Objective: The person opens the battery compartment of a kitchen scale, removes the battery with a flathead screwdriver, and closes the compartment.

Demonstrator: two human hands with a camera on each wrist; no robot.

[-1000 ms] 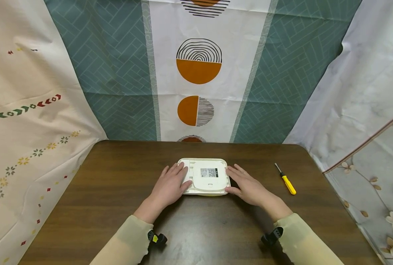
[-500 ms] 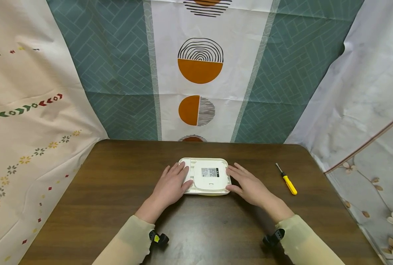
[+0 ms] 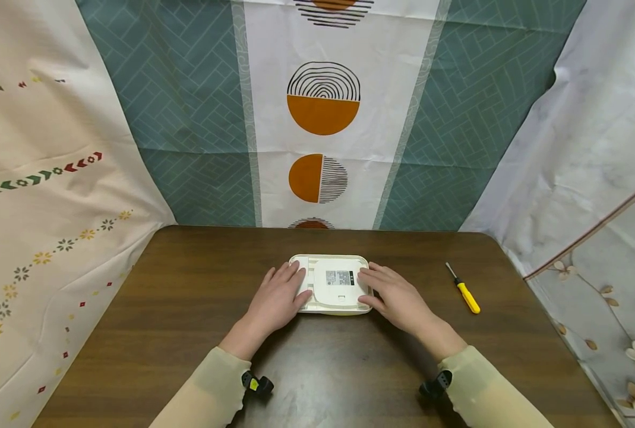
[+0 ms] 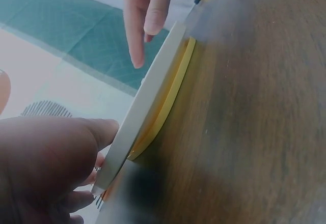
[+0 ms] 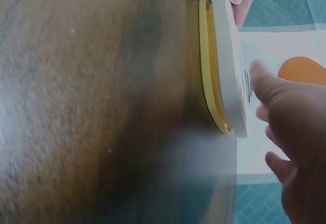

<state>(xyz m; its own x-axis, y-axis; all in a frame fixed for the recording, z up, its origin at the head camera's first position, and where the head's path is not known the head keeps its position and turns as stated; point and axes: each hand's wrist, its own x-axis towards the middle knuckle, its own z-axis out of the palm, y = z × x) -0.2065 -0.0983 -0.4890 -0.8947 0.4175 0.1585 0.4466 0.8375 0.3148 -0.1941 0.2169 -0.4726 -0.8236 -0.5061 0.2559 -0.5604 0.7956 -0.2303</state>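
A flat white plastic device (image 3: 340, 297) with rounded corners lies on the table, its face with a printed label (image 3: 340, 277) turned up. Its lower side shows a yellow base (image 4: 173, 91) in both wrist views. My left hand (image 3: 275, 299) rests on the left end of the device, thumb and fingers spread and nearly straight. Over the right end my right hand (image 3: 400, 299) reaches in with extended fingers. In the right wrist view, the right thumb (image 5: 262, 79) hovers just off the device's upper face.
A screwdriver (image 3: 466, 295) with a yellow handle lies on the brown wooden table (image 3: 199, 333) to the right of the device. Patterned cloth (image 3: 194, 119) hangs behind the table, and more cloth lines both sides.
My right hand has shifted slightly left, its fingertips now farther over the right end of the device. My left hand keeps its place on the left end.
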